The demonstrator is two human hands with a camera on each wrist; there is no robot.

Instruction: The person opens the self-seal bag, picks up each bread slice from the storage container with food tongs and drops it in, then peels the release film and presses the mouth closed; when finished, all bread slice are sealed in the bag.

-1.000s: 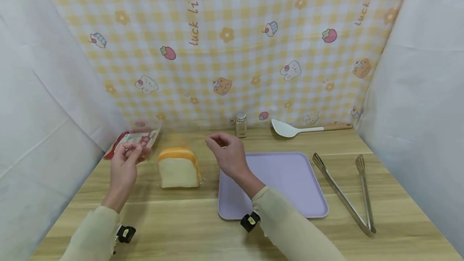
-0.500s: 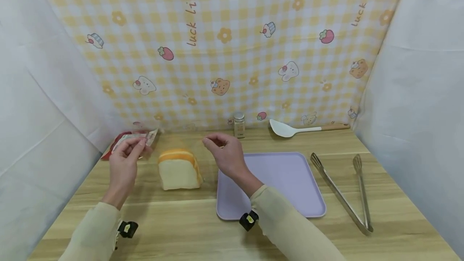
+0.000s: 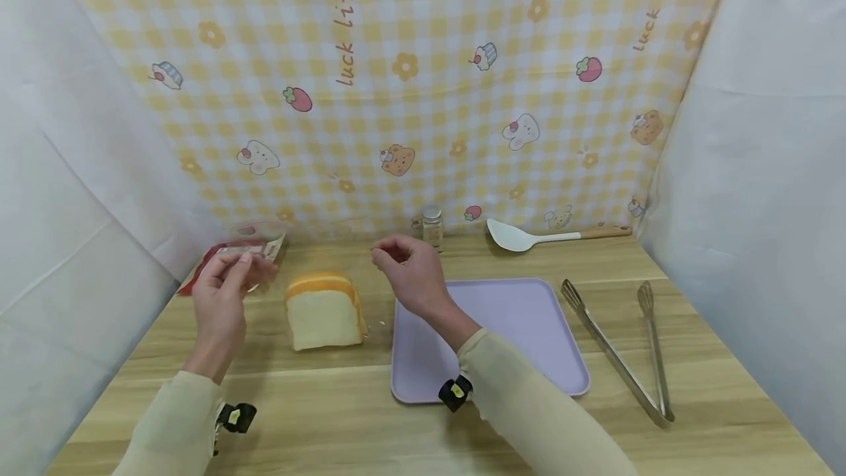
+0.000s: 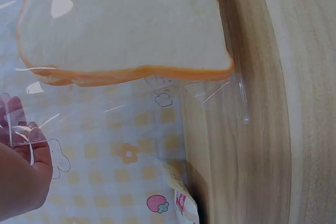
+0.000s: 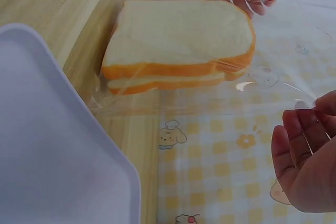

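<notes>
Slices of bread [image 3: 324, 320] with orange-brown crusts stand upright inside a clear plastic bag [image 5: 173, 103]. My left hand [image 3: 220, 303] pinches the bag's upper left edge between thumb and fingers. At the opposite upper edge, my right hand [image 3: 418, 278] pinches the film the same way. In the right wrist view the film stretches taut from the fingertips of my right hand [image 5: 310, 156] towards the other hand, above the bread. The left wrist view shows the bread [image 4: 126, 24] large through the shiny film. Whether the bag's bottom touches the table cannot be told.
A lilac tray [image 3: 529, 329] lies right of the bread, partly under my right forearm. Metal tongs [image 3: 617, 362] lie spread open beyond it. Along the back are a small shaker jar [image 3: 432, 228], a white spatula [image 3: 515, 236] and, at left, a red packet [image 3: 201, 267].
Both hands keep their pinch on the plastic bag, with barely any movement. The head view has shifted slightly, so the scene sits a little further left.
</notes>
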